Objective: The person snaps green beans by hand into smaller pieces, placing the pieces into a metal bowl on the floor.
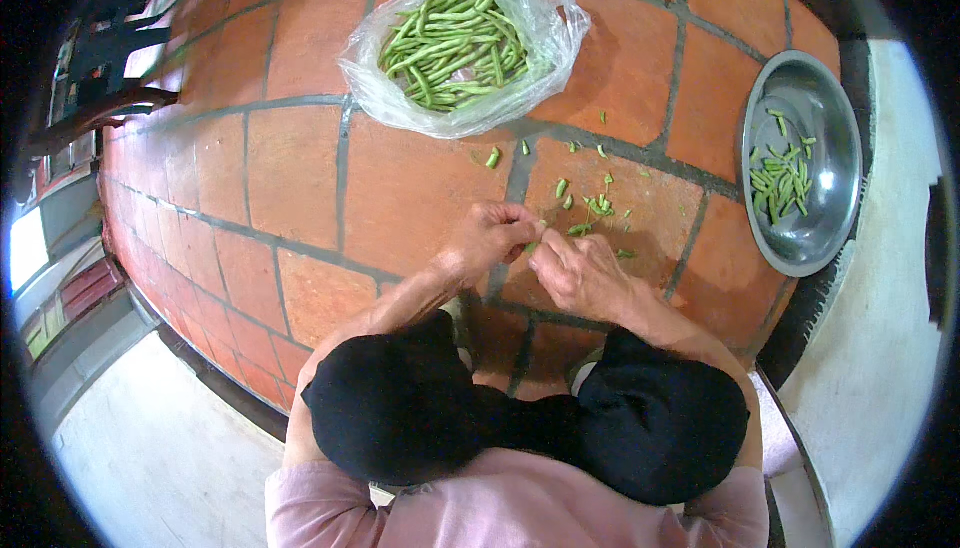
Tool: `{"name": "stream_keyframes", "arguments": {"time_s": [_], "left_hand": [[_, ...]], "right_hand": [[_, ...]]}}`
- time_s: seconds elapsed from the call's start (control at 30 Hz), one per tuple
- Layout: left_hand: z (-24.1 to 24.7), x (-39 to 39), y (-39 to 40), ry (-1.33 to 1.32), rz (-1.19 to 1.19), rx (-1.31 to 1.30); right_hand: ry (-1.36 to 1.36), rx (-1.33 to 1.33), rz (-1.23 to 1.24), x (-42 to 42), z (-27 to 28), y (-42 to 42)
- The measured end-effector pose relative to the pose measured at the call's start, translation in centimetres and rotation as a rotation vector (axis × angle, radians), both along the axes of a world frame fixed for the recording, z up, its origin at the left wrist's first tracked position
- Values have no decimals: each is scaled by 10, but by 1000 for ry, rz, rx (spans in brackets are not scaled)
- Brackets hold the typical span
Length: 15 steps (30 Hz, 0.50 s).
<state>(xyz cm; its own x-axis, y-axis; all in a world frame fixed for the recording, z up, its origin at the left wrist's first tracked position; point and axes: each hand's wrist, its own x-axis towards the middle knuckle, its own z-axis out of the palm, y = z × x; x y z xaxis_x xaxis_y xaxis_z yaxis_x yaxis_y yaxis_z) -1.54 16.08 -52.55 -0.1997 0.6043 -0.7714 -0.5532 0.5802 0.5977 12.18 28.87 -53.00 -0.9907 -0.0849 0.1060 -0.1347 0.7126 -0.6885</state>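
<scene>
My left hand (495,239) and my right hand (576,270) meet above the tiled floor, fingertips pinched together. Between them shows a small bit of green bean (532,247); most of it is hidden by the fingers. Just beyond my hands, bean trimmings (600,205) lie scattered on the tiles. Farther out stands an open clear plastic bag (551,87), full of long green beans (454,45). Off to the right, a metal basin (832,109) holds short snapped bean pieces (780,180).
Terracotta floor tiles (292,173) with grey joints spread around me. A white wall (900,195) runs along the right, close behind the basin. Dark wooden furniture (112,113) stands at the far left. My bent knees (660,420) in black trousers are below my hands.
</scene>
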Motion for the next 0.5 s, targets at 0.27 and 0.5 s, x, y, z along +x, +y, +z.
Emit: {"name": "stream_keyframes", "arguments": {"time_s": [0.27, 0.5], "left_hand": [[16, -27, 0, 150, 217, 33], [17, -13, 22, 57, 64, 207]], "right_hand": [[-222, -110, -390, -6, 9, 43], [-194, -712, -442, -17, 19, 21]]}}
